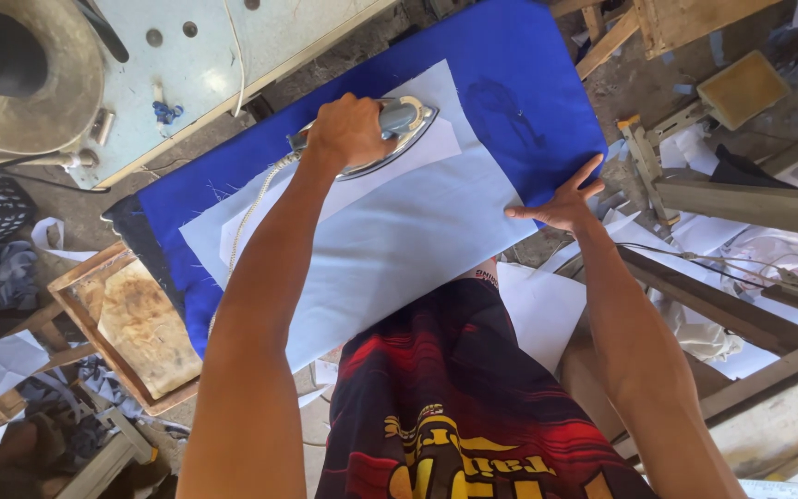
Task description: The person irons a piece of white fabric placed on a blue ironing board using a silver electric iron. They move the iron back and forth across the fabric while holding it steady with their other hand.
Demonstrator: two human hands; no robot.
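My left hand [348, 129] grips the handle of a metal clothes iron [405, 127], which rests on a white cloth [399, 231]. The cloth lies spread over a blue padded ironing board [519, 74]. A smaller white piece [436, 148] lies on top of it, under the iron. My right hand [561, 203] presses flat, fingers spread, on the right edge of the cloth near the board's edge. The iron's braided cord [251, 212] runs back along my left forearm.
A wooden tray with a scorched pad [140, 323] sits left of the board. A pale blue machine table [233, 37] stands beyond it at the top left. Wooden frames [741, 199], white cloth scraps [538, 305] and cables crowd the right side and the floor.
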